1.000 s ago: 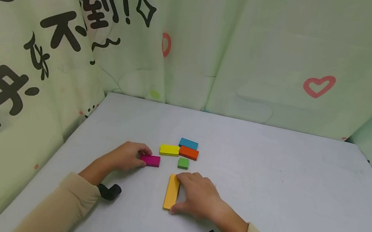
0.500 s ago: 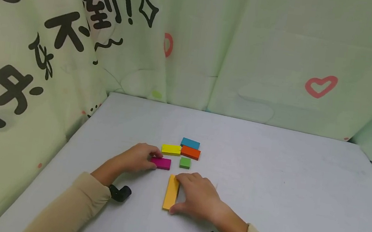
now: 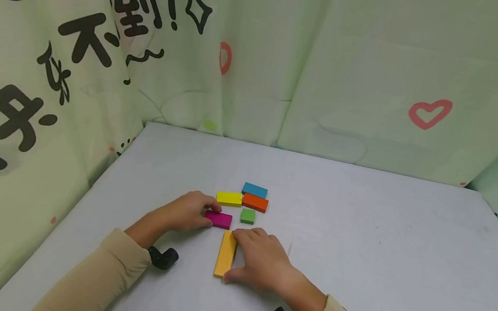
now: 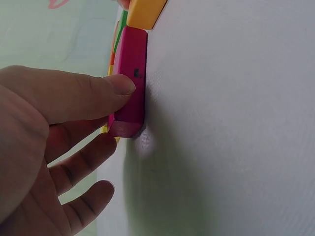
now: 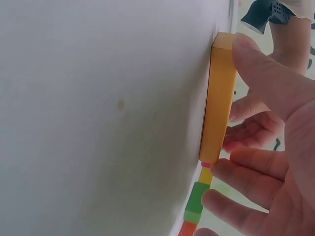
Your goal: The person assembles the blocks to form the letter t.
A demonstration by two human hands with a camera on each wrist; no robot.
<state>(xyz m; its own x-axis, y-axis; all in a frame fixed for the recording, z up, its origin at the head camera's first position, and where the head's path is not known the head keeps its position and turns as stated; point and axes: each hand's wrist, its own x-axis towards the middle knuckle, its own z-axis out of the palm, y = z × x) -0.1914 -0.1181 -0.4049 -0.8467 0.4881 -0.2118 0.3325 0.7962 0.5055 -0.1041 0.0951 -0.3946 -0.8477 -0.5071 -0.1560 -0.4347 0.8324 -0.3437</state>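
My left hand [image 3: 188,212] pinches a magenta block [image 3: 221,220] between thumb and fingers; in the left wrist view the thumb lies on the long side of the magenta block [image 4: 132,73]. My right hand [image 3: 261,261] holds a longer yellow-orange block [image 3: 225,256] by its two ends, thumb at the near end and fingers at the far end. In the right wrist view that yellow-orange block [image 5: 219,98] lies flat on the table. The far end of the yellow-orange block is close to the magenta block's near side; whether they touch I cannot tell.
Beyond the hands lie a green block [image 3: 247,216], a yellow block [image 3: 229,199], an orange-red block [image 3: 255,202] and a blue block [image 3: 255,190], grouped closely. The white table [image 3: 381,255] is bordered behind and on the left by a printed light-green curtain [image 3: 357,70].
The left hand has slid the magenta block rightward, toward the yellow-orange block. The right hand has shifted the yellow-orange block slightly left. The other blocks keep their places.
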